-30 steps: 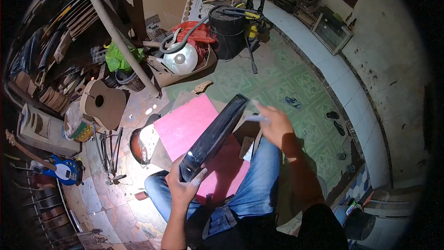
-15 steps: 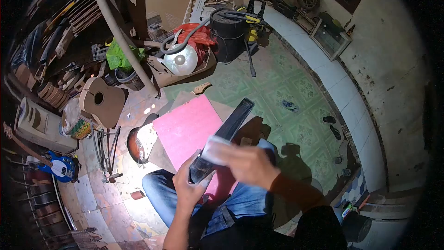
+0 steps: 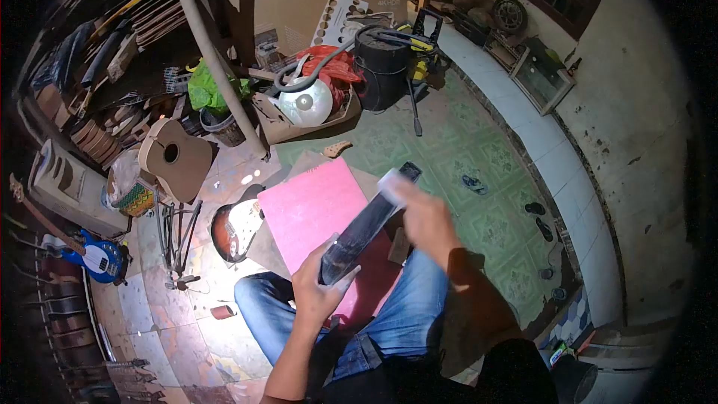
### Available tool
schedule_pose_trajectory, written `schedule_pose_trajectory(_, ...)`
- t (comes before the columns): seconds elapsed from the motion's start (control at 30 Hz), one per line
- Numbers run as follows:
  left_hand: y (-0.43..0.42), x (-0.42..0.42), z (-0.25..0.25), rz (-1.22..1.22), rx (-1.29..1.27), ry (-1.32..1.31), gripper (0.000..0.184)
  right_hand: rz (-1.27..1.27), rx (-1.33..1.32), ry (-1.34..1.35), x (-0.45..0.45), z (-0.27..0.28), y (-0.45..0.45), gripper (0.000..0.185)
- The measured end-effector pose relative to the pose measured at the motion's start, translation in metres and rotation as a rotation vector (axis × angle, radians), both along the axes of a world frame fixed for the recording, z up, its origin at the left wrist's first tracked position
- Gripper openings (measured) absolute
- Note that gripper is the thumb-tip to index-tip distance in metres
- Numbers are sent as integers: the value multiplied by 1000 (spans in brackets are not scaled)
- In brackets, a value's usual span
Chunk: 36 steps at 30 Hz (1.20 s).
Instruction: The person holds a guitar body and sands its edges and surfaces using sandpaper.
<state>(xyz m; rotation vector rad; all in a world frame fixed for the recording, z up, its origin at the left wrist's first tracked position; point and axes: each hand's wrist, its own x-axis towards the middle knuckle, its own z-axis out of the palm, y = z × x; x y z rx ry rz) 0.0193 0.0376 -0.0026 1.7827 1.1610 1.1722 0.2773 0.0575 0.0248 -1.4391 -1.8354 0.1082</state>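
Observation:
A long black bar [image 3: 357, 238] with pale dust on it is held slanting above a pink board [image 3: 307, 202]. My left hand [image 3: 320, 288] is wrapped around the bar's near end, thumb on one side and fingers on the other. Near the far end, my right hand [image 3: 428, 217] presses a whitish folded piece [image 3: 390, 185] against the bar's upper face. Whether that piece is cloth or sandpaper I cannot make out. The fingers of my right hand are slightly blurred.
A sunburst electric guitar body [image 3: 233, 232] lies left of the pink board. Beyond it are an acoustic guitar body [image 3: 176, 158] and a small wooden headstock-shaped piece [image 3: 337, 149]. A black drum-shaped container [image 3: 380, 67] stands at the back. Sandals [image 3: 474, 184] lie on the green tiles.
My right hand has slid the whitish piece up the bar, from near my left hand to the far end. My left hand keeps its hold. The view has shifted slightly.

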Motion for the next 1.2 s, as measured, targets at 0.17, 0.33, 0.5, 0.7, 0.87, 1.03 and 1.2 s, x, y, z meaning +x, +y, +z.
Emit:
schedule_pose_trajectory(0.17,0,2,3,-9,-53,-27,63,12,-81,-129,-29,4,-19,55)
schedule_pose_trajectory(0.33,2,0,5,-9,-45,-12,61,152,-101,-117,-59,29,-42,58)
schedule_pose_trajectory(0.5,7,7,7,-12,21,-10,58,-69,-57,-130,-29,19,-12,60)
schedule_pose_trajectory(0.7,15,17,7,-30,42,34,56,163,18,-115,-68,35,-41,53)
schedule_pose_trajectory(0.87,26,42,22,-49,109,-24,53,-71,-118,-17,-43,49,-22,55)
schedule_pose_trajectory(1.03,32,58,15,-83,21,8,49,13,8,-222,-50,36,-43,56)
schedule_pose_trajectory(1.2,36,69,19,-94,81,-40,51,-160,-7,-152,-39,43,-32,55)
